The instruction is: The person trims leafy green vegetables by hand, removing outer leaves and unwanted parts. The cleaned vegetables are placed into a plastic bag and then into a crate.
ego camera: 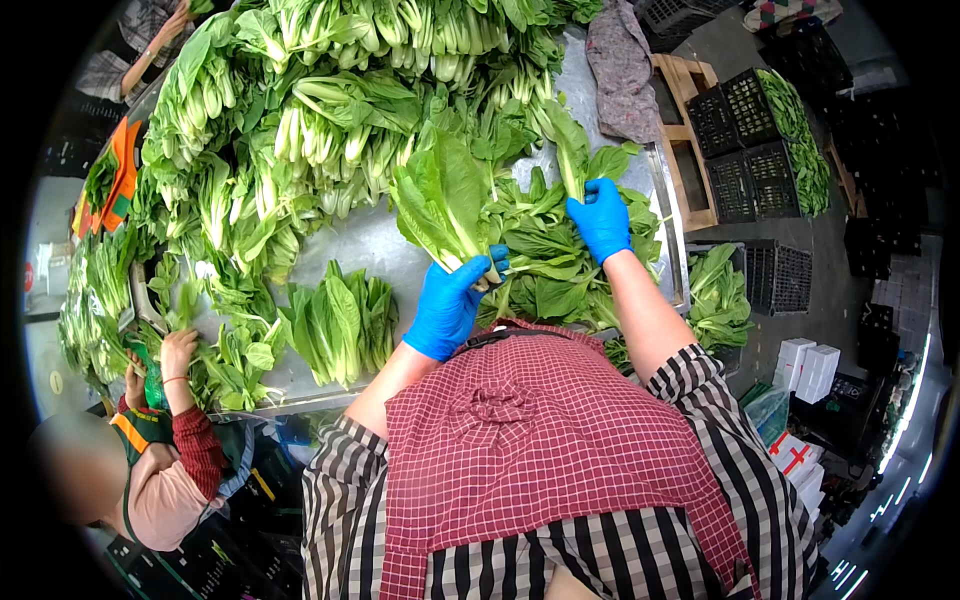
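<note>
My left hand [454, 304], in a blue glove, is closed around the stem ends of a bunch of leafy greens [444, 199], its leaves pointing away from me. To the right, my right hand [601, 219], also gloved in blue, grips the pale stem of another leafy green [568, 142]. Loose green leaves [551, 262] lie on the metal table [360, 236] between and below my hands. Left of my left hand rests a row of upright-leaved greens [341, 322]. Beyond it, large heaps of greens with pale stalks [337, 142] are piled up.
At the left, a co-worker's hands [178, 352] handle greens at the table. Another person's arm [161, 41] shows at the upper left. A grey cloth [621, 71] hangs over the right edge. Beyond stand a wooden pallet [686, 142] and black crates [742, 176] with greens.
</note>
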Demonstrator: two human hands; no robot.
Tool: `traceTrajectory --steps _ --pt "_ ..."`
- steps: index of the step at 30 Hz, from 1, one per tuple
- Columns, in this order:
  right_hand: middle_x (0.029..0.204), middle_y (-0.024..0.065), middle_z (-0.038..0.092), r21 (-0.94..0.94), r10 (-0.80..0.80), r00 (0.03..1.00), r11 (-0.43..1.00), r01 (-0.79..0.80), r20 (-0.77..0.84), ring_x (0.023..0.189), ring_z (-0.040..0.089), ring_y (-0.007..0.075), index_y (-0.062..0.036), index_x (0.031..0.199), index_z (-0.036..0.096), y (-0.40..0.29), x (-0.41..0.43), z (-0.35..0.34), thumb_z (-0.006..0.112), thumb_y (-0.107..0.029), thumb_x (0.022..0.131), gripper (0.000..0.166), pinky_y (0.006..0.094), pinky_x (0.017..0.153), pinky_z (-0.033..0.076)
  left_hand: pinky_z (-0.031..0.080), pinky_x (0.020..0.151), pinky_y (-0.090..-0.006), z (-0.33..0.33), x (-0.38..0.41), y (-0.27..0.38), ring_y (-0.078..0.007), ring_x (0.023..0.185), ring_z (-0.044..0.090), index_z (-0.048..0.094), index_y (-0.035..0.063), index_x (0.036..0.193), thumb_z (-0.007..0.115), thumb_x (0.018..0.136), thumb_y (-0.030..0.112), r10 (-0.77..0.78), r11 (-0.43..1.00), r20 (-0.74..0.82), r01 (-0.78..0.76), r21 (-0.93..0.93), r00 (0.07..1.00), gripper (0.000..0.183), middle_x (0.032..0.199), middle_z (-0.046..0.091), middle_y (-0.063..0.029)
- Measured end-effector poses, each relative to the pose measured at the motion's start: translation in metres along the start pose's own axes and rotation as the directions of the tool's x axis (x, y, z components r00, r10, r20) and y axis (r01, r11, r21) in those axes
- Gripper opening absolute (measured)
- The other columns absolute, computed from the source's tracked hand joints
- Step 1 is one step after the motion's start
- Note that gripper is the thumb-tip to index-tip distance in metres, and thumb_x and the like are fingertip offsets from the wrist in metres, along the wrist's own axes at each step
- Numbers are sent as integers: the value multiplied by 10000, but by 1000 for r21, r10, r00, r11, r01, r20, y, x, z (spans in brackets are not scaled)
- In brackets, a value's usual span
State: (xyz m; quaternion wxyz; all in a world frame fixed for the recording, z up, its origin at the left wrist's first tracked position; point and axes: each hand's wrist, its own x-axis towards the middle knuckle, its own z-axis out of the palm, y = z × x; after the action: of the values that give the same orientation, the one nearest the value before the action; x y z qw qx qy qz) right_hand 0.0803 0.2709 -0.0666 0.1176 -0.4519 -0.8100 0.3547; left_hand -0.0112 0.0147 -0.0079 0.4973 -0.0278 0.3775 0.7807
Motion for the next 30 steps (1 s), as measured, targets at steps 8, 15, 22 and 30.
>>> traceTrajectory --steps 8,15,22,30 --pt "968 116 635 636 91 989 758 -147 121 708 624 144 36 1094 543 -53 -38 -29 673 -92 824 326 261 620 519 500 758 -297 6 7 1 -163 822 601 551 2 1144 623 850 80 67 995 -29 -65 72 997 313 964 634 -99" --pt "935 82 633 445 -174 968 892 76 183 736 614 131 9 1094 572 -98 -94 -19 702 -105 794 346 264 684 518 480 745 -274 26 16 -1 -146 846 587 551 23 1149 654 812 6 126 992 -102 -124 28 987 353 997 623 -73" --pt "861 42 620 464 -244 918 882 77 313 726 582 116 -83 1119 598 -92 -106 -7 743 -119 763 386 265 671 500 470 637 -245 16 13 -9 -126 731 596 578 36 1077 640 828 9 165 979 -165 -140 151 972 258 884 634 -41" --pt "787 44 613 380 -219 910 922 75 352 684 583 139 -76 1116 580 -99 -107 -14 711 -118 757 384 286 648 492 413 562 -224 23 7 -4 -93 635 536 596 53 986 656 810 5 232 957 -261 -172 234 937 192 783 606 -13"
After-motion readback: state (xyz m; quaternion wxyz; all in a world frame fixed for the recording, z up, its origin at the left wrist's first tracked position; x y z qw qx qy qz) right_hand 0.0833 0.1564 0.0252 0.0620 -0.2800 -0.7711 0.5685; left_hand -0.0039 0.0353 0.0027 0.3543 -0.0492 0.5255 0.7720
